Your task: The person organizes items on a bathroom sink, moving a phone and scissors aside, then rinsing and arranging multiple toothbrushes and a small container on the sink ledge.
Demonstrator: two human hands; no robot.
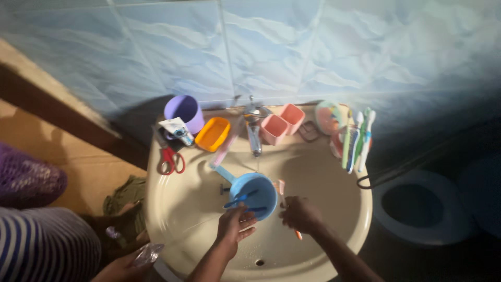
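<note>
Blue marbled tiles backed a cream sink [172, 209] set against the wall, its rear ledge serving as a shelf. At far left a striped sleeve [47, 245] and another person's hand with a crumpled clear wrapper [147, 254] sat by the rim. Along the ledge lay red scissors [171, 159], a purple cup [184, 112], an orange dish [213, 133], then the tap [254, 130] with a thin stream falling, two pink cups [283, 122], and toothbrushes [357, 138] laid side by side at the right end — all parked clear of the wet bowl.

Under the stream stood a blue mug [255, 194], handle toward the back left, a blue toothbrush [240, 199] resting across its rim. The left hand [236, 224] reached to the mug's near edge, fingers loosely spread and touching it, seemingly to steady it. The right hand [301, 215], just beside the mug, had its fingers curled tight round an orange toothbrush [283, 190] — head up near the water, handle end poking below the fist.
</note>
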